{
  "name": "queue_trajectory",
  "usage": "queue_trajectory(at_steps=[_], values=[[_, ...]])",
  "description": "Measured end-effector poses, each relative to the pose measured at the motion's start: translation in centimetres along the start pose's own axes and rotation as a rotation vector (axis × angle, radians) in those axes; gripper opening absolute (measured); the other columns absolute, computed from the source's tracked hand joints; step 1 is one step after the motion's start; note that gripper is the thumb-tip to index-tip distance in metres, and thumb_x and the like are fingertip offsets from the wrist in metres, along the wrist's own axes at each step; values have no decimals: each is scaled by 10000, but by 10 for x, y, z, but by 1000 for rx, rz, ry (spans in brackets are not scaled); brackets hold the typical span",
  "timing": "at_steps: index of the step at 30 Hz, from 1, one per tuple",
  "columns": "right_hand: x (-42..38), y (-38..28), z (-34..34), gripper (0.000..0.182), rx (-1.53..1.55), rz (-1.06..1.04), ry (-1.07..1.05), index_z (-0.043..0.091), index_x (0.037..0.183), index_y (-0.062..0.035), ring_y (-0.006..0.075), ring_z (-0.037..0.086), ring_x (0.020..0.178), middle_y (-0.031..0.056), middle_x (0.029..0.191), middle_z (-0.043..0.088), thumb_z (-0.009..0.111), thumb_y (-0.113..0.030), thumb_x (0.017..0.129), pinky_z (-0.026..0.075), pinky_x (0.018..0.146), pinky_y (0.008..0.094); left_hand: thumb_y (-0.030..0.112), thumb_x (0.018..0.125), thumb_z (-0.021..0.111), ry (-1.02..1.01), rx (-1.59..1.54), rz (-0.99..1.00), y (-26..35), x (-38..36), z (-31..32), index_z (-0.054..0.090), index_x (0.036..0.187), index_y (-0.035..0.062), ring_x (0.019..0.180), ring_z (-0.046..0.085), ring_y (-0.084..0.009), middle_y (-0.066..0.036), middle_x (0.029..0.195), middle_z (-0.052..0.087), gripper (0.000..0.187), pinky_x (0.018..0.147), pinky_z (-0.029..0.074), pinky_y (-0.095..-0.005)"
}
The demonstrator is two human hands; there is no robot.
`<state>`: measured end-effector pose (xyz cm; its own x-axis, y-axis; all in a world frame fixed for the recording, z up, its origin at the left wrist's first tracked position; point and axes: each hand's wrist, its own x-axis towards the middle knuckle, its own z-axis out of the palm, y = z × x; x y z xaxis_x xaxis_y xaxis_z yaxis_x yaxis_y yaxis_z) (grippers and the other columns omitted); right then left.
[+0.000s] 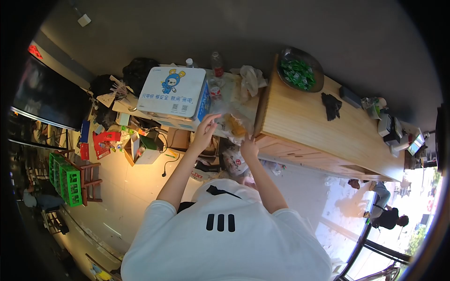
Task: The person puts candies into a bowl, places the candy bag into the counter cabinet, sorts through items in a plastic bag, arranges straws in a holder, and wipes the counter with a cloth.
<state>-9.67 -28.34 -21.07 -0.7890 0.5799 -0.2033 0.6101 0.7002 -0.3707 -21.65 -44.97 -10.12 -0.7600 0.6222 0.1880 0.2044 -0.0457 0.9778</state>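
Between my two hands is a clear plastic bag (pixel 236 125) with something yellow-brown inside. My right hand (pixel 249 144) is closed on the bag's lower right edge. At the bag's left side is my left hand (pixel 206 129), its fingers bent and apart, with the thumb and fingertips near the plastic; no object shows within its fingers. Just left of that hand stands a white and blue box (pixel 172 92) with a cartoon figure on top. Behind the bag lie a bottle with a red label (pixel 215 90) and a crumpled clear bag (pixel 252 80).
To the right, a wooden counter (pixel 300 122) holds a bowl of green packets (pixel 298 70) and a black cloth-like item (pixel 331 106). A green crate (pixel 65 180) and a small open box (pixel 143 147) are at the left. A person (pixel 386 213) is outside at the far right.
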Motion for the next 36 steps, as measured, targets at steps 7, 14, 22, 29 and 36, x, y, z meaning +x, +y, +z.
queue_trajectory(at_steps=[7,14,22,29,36], values=[[-5,12,-18,372,56,-187,-56,489,1213,-110,394,626,810,236,1058,540,494,-144,843,527,623,483,73,900,472,47,57,-15,8,-6,-4,526,1198,45,906,449,-134,-59,1123,481,304,843,379,-234],[19,25,7,293,-17,-144,-9,529,1127,-83,396,621,824,220,989,568,488,-121,839,517,668,488,50,896,467,7,145,-34,19,-11,-5,522,1197,39,889,447,-141,-56,1110,483,306,832,374,-231],[28,30,17,160,301,-12,51,630,852,-47,381,606,767,203,863,596,558,-189,832,494,650,449,21,882,487,-21,163,5,14,-16,-1,523,1204,42,831,441,-141,-62,1094,478,325,812,378,-239],[20,14,-1,102,522,-302,221,618,858,-27,307,590,620,148,728,602,583,-118,829,471,575,374,4,878,475,1,178,2,14,-21,-3,524,1203,39,890,477,-161,-78,1111,480,331,839,395,-260],[23,-2,-19,144,920,-175,91,596,901,25,165,584,636,87,718,605,591,-110,852,460,577,291,2,864,472,131,201,26,30,-17,-14,528,1186,34,923,469,-183,-95,1097,497,328,857,372,-261]])
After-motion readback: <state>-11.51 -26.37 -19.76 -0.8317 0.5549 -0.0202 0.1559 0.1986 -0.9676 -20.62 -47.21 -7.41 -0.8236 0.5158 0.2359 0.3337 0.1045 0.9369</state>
